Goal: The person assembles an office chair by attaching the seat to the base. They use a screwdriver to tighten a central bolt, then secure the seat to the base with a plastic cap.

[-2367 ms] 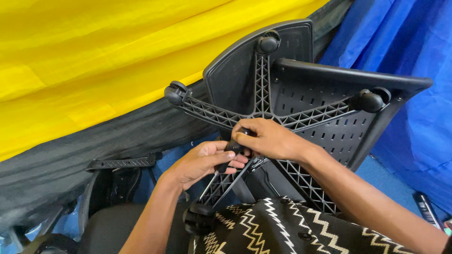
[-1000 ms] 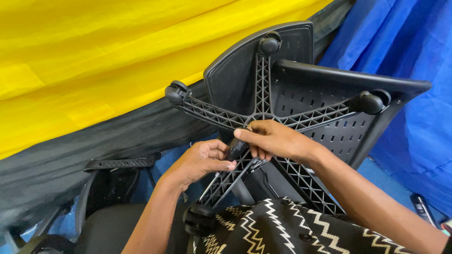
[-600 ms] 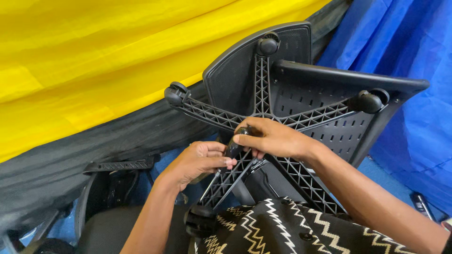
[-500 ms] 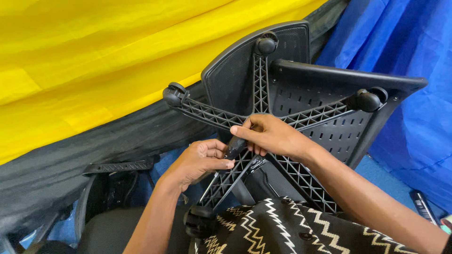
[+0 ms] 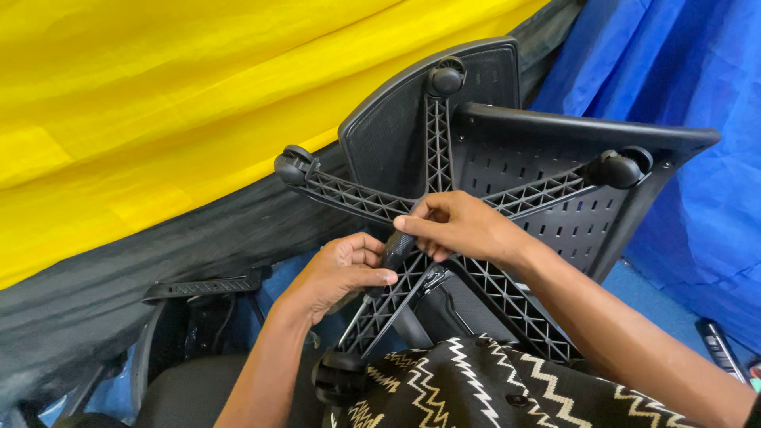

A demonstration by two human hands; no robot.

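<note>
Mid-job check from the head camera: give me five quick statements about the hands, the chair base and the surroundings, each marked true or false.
1. Both hands meet at the hub of the black star-shaped chair base. True.
2. The right hand pinches a dark tool handle at the hub. True.
3. The left hand rests on the yellow cloth. False: it is at the base's lower spoke, beside the tool handle.
4. The casters have been removed from the base. False: casters show at several spoke ends.
5. Blue cloth hangs on the right. True.
</note>
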